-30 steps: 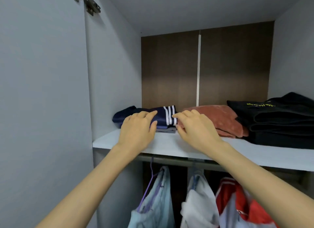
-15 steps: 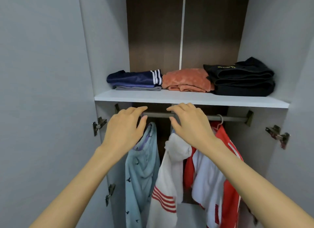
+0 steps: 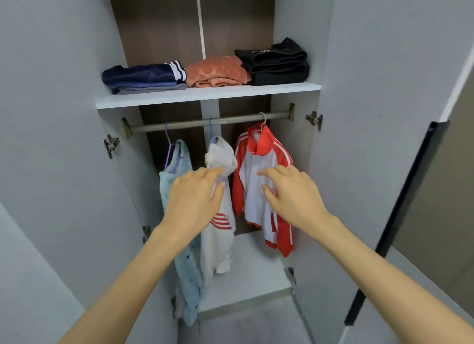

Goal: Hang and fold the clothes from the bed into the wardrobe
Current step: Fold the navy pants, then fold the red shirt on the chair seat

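The open wardrobe has a white shelf [image 3: 205, 96] carrying three folded piles: a navy garment with white stripes [image 3: 143, 78], an orange one [image 3: 216, 71] and a black one [image 3: 275, 62]. Below it, a rail [image 3: 230, 120] holds a light blue garment [image 3: 179, 161], a white hoodie with red stripes [image 3: 220, 159] and a red and white jacket [image 3: 261, 164] on hangers. My left hand [image 3: 195, 200] is held out empty in front of the hoodie, fingers spread. My right hand [image 3: 292, 195] is out in front of the jacket, also empty and spread.
Both wardrobe doors stand wide open: the left door [image 3: 51, 112] and the right door [image 3: 384, 87], hinges showing on the side walls. A dark-edged panel [image 3: 400, 215] stands at the right. The wardrobe floor [image 3: 246, 274] is white.
My hands left the folded navy garment on the shelf and drew back and down. The view has pulled away, so the rail and hanging clothes now show in full.
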`<state>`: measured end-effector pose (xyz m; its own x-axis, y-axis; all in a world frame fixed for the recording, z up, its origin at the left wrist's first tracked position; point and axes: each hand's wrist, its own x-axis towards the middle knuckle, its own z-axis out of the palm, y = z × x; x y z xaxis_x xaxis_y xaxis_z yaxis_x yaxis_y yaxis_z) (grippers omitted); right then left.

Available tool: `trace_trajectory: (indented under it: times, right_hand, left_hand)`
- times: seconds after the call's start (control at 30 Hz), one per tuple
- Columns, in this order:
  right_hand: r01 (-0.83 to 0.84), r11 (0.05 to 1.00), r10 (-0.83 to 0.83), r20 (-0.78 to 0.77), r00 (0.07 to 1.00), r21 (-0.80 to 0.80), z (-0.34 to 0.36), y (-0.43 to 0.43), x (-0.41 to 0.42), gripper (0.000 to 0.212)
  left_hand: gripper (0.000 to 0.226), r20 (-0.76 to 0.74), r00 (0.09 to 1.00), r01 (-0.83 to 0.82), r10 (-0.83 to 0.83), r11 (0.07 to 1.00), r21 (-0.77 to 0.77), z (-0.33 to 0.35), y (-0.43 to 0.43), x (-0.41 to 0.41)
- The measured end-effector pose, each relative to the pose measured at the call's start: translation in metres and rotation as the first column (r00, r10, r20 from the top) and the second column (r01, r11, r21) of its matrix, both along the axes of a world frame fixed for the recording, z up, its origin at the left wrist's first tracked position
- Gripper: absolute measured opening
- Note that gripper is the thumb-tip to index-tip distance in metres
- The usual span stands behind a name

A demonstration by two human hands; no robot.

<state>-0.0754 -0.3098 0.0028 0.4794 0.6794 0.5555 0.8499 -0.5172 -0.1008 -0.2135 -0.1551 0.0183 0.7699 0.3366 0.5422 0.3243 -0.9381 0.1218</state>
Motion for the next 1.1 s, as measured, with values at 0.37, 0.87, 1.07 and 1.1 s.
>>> trace_trajectory:
  times: [0.37, 0.87, 1.07, 1.1]
  right_hand:
    - [0.355, 0.935, -0.353, -0.107, 0.929, -0.005, -0.055, -0.204, -0.058, 0.034]
    - [0.746, 0.656, -0.732, -0.343, 0.589, -0.119, -0.16, -0.532, -0.116, 0.032]
    - [0.85, 0.492, -0.825, -0.414, 0.386, -0.189, -0.209, -0.632, -0.158, 0.033]
    - [0.864, 0.459, -0.836, -0.43, 0.341, -0.206, -0.217, -0.644, -0.167, 0.033]
  left_hand:
    - [0.039, -0.121, 0.917, 0.378, -0.38, 0.925, -0.035, -0.04, -0.164, 0.016]
    - [0.041, -0.318, 0.596, 0.738, -0.737, 0.659, -0.145, -0.118, -0.486, 0.073]
    - [0.039, -0.449, 0.391, 0.83, -0.803, 0.519, -0.204, -0.168, -0.601, 0.075]
    - [0.039, -0.472, 0.354, 0.839, -0.808, 0.496, -0.221, -0.179, -0.616, 0.075]
